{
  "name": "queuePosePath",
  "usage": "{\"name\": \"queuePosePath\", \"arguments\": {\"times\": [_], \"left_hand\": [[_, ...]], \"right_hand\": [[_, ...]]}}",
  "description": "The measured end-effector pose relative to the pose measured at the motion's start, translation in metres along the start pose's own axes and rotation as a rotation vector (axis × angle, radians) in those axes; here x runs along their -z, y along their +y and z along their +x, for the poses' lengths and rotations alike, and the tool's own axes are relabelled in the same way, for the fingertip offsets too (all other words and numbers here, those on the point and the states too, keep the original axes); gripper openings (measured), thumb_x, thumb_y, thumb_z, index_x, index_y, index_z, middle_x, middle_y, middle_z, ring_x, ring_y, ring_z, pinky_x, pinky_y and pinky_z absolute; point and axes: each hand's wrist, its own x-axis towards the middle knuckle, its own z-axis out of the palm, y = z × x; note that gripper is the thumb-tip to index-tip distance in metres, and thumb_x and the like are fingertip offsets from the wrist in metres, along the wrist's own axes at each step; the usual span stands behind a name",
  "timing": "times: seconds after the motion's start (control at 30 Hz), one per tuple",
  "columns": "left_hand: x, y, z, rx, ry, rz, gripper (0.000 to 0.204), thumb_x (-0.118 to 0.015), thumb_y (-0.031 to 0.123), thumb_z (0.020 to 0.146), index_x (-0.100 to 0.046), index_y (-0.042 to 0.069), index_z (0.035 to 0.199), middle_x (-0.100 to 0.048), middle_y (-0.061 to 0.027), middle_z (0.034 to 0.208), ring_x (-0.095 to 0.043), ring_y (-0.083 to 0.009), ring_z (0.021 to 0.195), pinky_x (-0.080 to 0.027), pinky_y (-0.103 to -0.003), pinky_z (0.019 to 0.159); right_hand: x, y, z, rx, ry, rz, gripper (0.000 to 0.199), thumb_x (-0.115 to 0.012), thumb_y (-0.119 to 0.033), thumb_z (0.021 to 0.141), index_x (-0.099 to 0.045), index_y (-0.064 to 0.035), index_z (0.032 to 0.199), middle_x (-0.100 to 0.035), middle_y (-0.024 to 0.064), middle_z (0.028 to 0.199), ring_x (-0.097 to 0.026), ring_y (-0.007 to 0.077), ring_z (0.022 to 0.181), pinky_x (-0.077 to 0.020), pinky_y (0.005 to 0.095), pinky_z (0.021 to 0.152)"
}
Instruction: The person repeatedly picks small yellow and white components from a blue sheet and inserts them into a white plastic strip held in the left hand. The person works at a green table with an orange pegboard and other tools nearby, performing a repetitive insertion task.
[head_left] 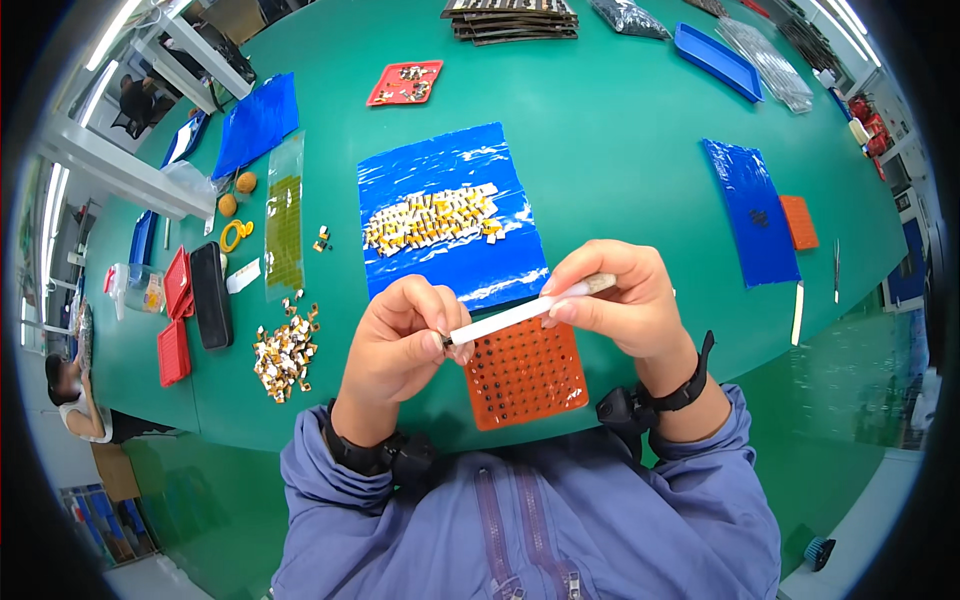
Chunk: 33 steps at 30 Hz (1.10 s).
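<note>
My right hand [622,298] grips a thin white stick-like tool [520,314] near its far end, holding it slanted above an orange tray [530,375] with rows of small holes. My left hand [400,340] pinches a tiny dark part at the tool's lower tip. Behind the hands lies a blue plastic sheet [450,215] carrying a heap of small yellow-and-white parts [432,220]. A second pile of small parts [284,352] sits on the green table [620,130] to the left of my left hand.
A black phone-like slab [210,295], red trays [175,325], a clear bag of parts [284,215] and a yellow tape ring [235,235] lie at left. A red tray [405,83], stacked dark trays [512,20], blue trays and another blue sheet [750,210] lie further off. A person [75,400] sits at far left.
</note>
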Motion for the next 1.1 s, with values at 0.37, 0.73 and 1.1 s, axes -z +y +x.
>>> {"name": "queuePosePath", "arguments": {"times": [0.37,0.73,1.1], "left_hand": [[-0.002,0.000,0.000,-0.005,-0.003,0.076,0.016,-0.058,0.011,0.081,-0.043,0.006,0.078,-0.045,-0.0051,0.070,-0.047,-0.0169,0.065,-0.042,-0.029,0.055],[-0.001,-0.001,-0.001,-0.020,-0.019,0.031,0.008,-0.055,0.004,0.081,-0.047,0.003,0.082,-0.049,-0.0076,0.074,-0.052,-0.0166,0.068,-0.044,-0.028,0.063],[-0.003,-0.002,-0.001,-0.013,-0.023,-0.005,0.009,-0.056,0.005,0.081,-0.046,0.003,0.081,-0.048,-0.0068,0.071,-0.051,-0.0167,0.067,-0.044,-0.028,0.060]], "right_hand": [[0.002,-0.002,0.002,0.110,-0.023,-0.266,0.009,-0.062,-0.002,0.077,-0.059,0.0011,0.085,-0.060,0.0045,0.075,-0.055,0.0085,0.069,-0.0438,0.0207,0.062],[0.002,-0.003,0.005,0.295,-0.078,-0.535,0.007,-0.062,-0.003,0.075,-0.060,-0.0003,0.081,-0.059,0.0063,0.072,-0.055,0.0140,0.064,-0.0422,0.0249,0.057],[0.002,-0.002,0.005,0.283,-0.116,-0.432,0.015,-0.064,-0.006,0.074,-0.056,-0.0006,0.086,-0.057,0.0061,0.078,-0.055,0.0151,0.070,-0.0435,0.0256,0.062]]}}
